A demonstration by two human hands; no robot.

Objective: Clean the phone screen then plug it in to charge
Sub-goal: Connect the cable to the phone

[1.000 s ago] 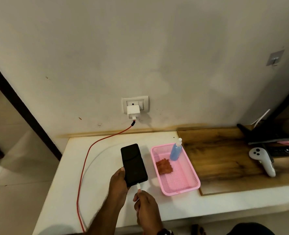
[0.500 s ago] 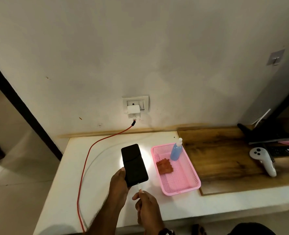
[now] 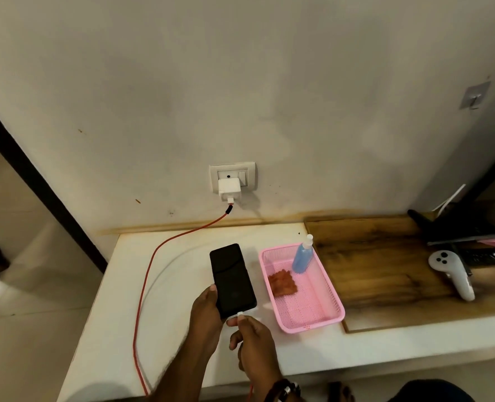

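Gripping one black phone (image 3: 232, 278) above the white counter (image 3: 118, 300), the left hand (image 3: 207, 314) steadies it while the right hand (image 3: 253, 340) pinches the cable plug (image 3: 240, 315) at its near edge. One pink basket (image 3: 313, 323), right, holds one blue spray bottle (image 3: 302, 256) and one reddish cloth (image 3: 282, 281).

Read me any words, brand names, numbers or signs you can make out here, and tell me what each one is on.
No text can be read anywhere in this view.
Phone: screen dark, nothing shown.
White charger in the wall socket: no marking visible.
Blue spray bottle in the pink basket: no label legible.
White controller: round buttons only, no lettering.
Dark device behind the controller: faint white marks, too small and blurred to read.
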